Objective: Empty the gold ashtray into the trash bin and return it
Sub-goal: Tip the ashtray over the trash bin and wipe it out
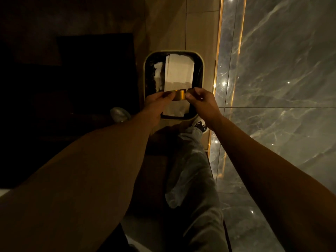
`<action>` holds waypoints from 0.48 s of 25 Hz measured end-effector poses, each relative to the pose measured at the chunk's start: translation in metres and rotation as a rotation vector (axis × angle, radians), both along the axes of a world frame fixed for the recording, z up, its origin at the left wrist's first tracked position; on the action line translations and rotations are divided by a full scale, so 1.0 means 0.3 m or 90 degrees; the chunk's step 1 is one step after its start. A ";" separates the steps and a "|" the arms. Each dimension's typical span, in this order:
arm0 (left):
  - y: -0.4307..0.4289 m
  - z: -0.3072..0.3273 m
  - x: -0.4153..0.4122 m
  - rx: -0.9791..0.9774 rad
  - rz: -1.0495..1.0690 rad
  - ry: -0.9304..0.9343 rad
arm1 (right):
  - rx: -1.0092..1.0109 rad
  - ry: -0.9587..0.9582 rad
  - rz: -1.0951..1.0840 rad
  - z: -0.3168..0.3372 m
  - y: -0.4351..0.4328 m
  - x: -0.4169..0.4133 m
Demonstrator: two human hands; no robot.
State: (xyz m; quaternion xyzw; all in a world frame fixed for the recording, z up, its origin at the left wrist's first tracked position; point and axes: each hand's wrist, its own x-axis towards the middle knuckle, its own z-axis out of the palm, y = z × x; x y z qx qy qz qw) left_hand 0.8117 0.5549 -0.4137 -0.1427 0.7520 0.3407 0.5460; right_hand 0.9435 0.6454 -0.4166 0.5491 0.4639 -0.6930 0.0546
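Note:
The gold ashtray [179,95] is held tipped on its side right above the open trash bin [147,60]. My left hand [157,102] grips its left end and my right hand [201,102] pinches its right end. The bin is rectangular with rounded corners, a pale rim and a dark liner. White paper [179,73] lies inside it. Whatever the ashtray holds is hidden from me.
A glossy grey marble wall with a lit gold strip [219,70] runs along the right. My leg in grey trousers [192,170] and a shoe [200,125] stand just before the bin. Dark furniture [94,73] fills the left; a silvery round object [119,114] sits beside the bin.

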 end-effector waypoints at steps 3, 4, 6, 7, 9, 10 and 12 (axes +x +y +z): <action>0.020 -0.024 -0.013 0.019 0.022 -0.015 | 0.003 -0.026 -0.025 -0.010 0.011 -0.027; 0.025 -0.028 -0.017 0.018 0.033 -0.023 | 0.006 -0.031 -0.025 -0.015 0.015 -0.033; 0.038 -0.041 -0.025 0.002 0.059 -0.030 | 0.014 -0.047 -0.016 -0.024 0.020 -0.045; 0.046 -0.048 -0.029 -0.008 0.071 -0.027 | 0.017 -0.058 -0.011 -0.031 0.022 -0.050; 0.061 -0.065 -0.030 -0.030 0.083 -0.007 | 0.018 -0.073 -0.008 -0.050 0.022 -0.057; 0.064 -0.078 -0.027 -0.045 0.083 0.003 | 0.018 -0.080 -0.006 -0.054 0.021 -0.060; 0.070 -0.090 -0.021 -0.076 0.082 0.016 | 0.021 -0.090 -0.001 -0.060 0.019 -0.064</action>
